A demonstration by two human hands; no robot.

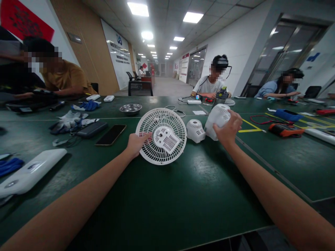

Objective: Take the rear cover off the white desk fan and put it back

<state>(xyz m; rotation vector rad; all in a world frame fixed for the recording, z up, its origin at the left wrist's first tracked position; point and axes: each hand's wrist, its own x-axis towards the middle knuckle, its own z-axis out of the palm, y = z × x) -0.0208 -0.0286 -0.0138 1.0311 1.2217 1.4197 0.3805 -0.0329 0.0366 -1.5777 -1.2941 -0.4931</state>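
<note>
My left hand (137, 142) grips the left rim of a round white fan grille (171, 141), thumb over its slats. The grille stands tilted up, and a vented plate sits at its centre. To the right, my right hand (229, 127) is closed around a large white vented plastic housing (216, 118). Between the grille and that housing, a smaller white vented motor cover (195, 131) rests on the table. Behind the grille a thin white cable (178, 111) lies in a loop.
A metal bowl (131, 109), a phone (111, 135), gloves (70, 122) and a long white device (31, 172) lie on the green table (167, 209) to the left. An orange multimeter (285, 130) and a blue tray (288, 115) lie right. Several people sit around the table.
</note>
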